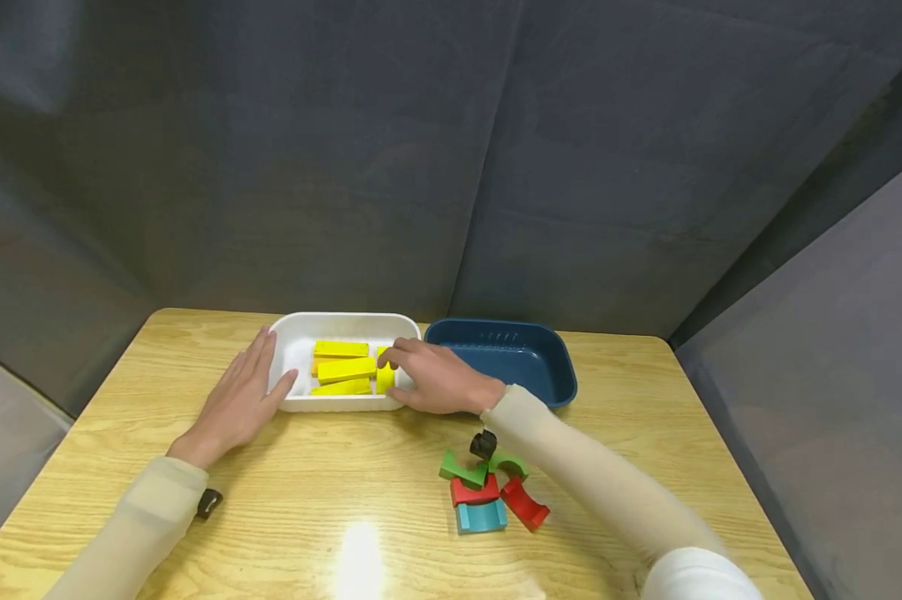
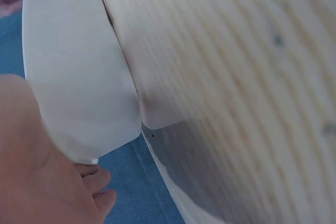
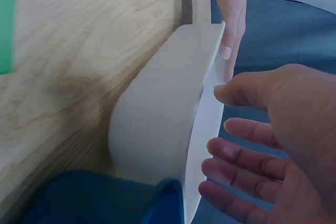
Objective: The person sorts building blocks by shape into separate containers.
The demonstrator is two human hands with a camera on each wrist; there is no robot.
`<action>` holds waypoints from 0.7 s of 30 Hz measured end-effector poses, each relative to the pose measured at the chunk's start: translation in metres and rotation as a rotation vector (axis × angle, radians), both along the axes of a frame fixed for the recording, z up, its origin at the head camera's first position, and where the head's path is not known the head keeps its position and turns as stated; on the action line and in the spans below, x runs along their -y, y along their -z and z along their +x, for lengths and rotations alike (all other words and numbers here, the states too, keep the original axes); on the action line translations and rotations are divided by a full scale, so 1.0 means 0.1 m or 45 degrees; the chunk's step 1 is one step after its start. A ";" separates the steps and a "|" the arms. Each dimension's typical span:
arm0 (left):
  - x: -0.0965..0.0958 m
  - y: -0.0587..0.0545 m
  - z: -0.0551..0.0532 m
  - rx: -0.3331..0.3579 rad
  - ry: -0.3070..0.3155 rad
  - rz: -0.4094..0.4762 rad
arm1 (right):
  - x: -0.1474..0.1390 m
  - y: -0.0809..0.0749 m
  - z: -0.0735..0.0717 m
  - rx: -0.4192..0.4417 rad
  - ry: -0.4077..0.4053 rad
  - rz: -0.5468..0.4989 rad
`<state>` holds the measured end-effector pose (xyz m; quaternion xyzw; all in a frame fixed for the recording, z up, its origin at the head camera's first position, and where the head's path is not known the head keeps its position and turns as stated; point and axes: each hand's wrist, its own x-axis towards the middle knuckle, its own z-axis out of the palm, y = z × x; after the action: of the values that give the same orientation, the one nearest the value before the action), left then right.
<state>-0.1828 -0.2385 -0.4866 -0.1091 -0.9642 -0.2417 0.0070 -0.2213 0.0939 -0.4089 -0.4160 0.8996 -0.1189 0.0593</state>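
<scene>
Yellow blocks [image 1: 346, 369] lay in the white tray [image 1: 338, 404] by the far edge of the counter [image 1: 293, 517], the right hand [image 1: 442, 377], fingers parted, apparently empty, seemingly arranging them and next needing to clear the rim [image 1: 349, 314], straight-fingered left hand [image 1: 235, 402] at its left end, blue tray [image 1: 514, 360] crowding its right, curved blocks [image 1: 482, 518] nearer.

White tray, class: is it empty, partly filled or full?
Partly filled: in the head view, yellow blocks lie in the white tray, with bare floor showing to their left.
</scene>
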 end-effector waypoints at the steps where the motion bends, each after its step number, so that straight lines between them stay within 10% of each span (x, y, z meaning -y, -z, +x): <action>1: 0.00 0.00 0.00 -0.004 0.001 0.000 | -0.03 0.00 0.02 0.001 0.008 -0.006; 21: 0.01 -0.01 0.01 -0.024 0.006 0.005 | -0.75 0.06 0.33 -0.114 0.169 -0.132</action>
<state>-0.1817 -0.2398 -0.4858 -0.1138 -0.9633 -0.2428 0.0156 -0.1881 0.1687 -0.4147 -0.3629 0.9196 -0.1501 -0.0107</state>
